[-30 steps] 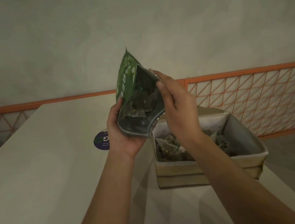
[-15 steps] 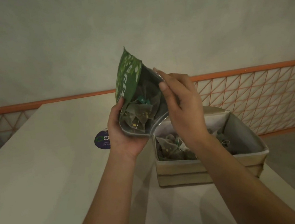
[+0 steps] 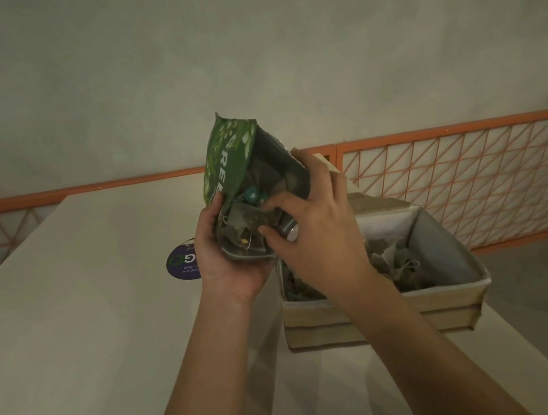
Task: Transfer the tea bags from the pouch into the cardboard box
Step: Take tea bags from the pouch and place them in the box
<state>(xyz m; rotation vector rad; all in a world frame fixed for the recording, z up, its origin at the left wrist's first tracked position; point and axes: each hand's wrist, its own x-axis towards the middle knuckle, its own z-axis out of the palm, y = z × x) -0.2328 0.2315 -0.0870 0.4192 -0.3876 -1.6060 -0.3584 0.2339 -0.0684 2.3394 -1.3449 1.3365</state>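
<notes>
The right hand (image 3: 317, 236) has its thumb and forefinger reaching into the open mouth of the glossy green foil pouch (image 3: 232, 164), their tips closing on a grey-green pyramid tea bag (image 3: 250, 219) just inside the rim; the remaining fingers curl over the far edge of the pouch, so whether the pinch is fully closed on the bag cannot be told. The left hand (image 3: 227, 258) cups the pouch from below and from the near side, thumb pressed along its printed face and fingers wrapped under its lower lip, clamped on it. The pouch is tilted with its mouth facing the camera and downward, held in the air just left of and above the box. More tea bags (image 3: 396, 261) with strings lie heaped in the shallow rectangular cardboard box (image 3: 383, 318), which has a pale lining and sits on the pale flat tabletop (image 3: 74, 335). A round dark-blue sticker (image 3: 183, 263) lies on the table behind the left hand. An orange lattice railing (image 3: 469, 180) runs along behind.
</notes>
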